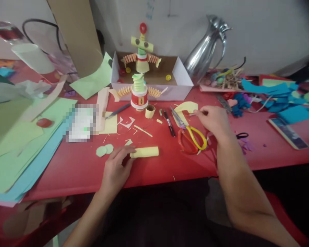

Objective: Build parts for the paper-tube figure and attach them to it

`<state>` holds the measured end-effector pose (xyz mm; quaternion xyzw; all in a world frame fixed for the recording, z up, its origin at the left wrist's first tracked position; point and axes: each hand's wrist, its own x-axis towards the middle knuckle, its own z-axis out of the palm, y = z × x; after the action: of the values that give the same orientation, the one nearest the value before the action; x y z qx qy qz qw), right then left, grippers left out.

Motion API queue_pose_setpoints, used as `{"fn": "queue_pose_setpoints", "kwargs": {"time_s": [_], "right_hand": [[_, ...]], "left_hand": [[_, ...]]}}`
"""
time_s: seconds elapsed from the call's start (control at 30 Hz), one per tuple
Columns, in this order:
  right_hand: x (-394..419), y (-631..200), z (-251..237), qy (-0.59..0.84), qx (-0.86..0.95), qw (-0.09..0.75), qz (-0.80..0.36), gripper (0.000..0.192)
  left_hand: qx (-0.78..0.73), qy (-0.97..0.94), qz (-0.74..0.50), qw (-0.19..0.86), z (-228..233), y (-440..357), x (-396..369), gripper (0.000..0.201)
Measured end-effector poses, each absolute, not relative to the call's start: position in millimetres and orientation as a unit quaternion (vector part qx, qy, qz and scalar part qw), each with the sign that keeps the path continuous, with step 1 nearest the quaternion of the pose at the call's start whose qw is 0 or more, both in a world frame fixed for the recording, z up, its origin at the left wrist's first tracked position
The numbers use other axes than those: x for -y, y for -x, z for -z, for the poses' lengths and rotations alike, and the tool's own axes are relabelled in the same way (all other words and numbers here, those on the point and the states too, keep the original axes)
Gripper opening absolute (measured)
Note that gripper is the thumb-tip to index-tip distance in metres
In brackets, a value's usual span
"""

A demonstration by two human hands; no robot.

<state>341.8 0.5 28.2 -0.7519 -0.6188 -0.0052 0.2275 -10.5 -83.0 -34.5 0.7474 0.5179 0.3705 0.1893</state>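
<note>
- Our left hand [116, 168] presses the yellow paper roll [145, 152] flat on the red counter [74, 168]; its grip is loose, fingertips on the roll's end.
- Our right hand [213, 120] pinches something small near the scissors [189, 132]; we should keep the roll steady.

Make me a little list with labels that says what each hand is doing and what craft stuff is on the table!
left hand: left hand rests on the red table, fingertips on a yellow paper roll
right hand: right hand pinches a small thin thing, too small to tell what
beside right hand: scissors with yellow and red handles, black marker
near left hand: two green paper circles
middle: paper robot figure, small cardboard ring
behind: white box with a second paper figure, metal jug
far left: stack of paper sheets
</note>
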Motion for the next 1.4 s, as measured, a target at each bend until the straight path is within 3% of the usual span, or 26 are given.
{"fn": "queue_pose_setpoints", "kwargs": {"time_s": [0.1,0.23,0.4,0.6,0.93,1.2,1.4], "right_hand": [[25.0,-309.4,-25.2,0.685,0.626,0.331,-0.173,0.015],[55.6,-258.9,-8.0,0.551,0.646,0.322,-0.418,0.028],[60.0,-223.7,5.1,0.489,0.57,0.346,-0.563,0.026],[56.6,-216.2,7.1,0.496,0.548,0.393,-0.546,0.02],[59.9,-215.8,16.2,0.449,0.572,0.461,-0.509,0.025],[59.7,-215.1,13.6,0.467,0.568,0.456,-0.502,0.019],[60.9,-210.3,13.8,0.476,0.51,0.447,-0.56,0.021]], "left_hand": [[-0.517,-0.741,-0.378,0.204,33.3,11.3,84.7,0.01],[-0.522,-0.7,-0.405,0.271,32.3,12.4,84.2,0.012],[-0.512,-0.606,-0.453,0.407,30.9,12.4,82.4,0.021],[-0.49,-0.511,-0.485,0.513,32.2,15.2,78.4,0.029],[-0.496,-0.534,-0.485,0.484,30.7,13.7,76.2,0.03],[-0.523,-0.502,-0.478,0.496,29.8,11.5,75.3,0.031],[-0.539,-0.482,-0.477,0.5,27.5,10.2,75.1,0.026]]}}
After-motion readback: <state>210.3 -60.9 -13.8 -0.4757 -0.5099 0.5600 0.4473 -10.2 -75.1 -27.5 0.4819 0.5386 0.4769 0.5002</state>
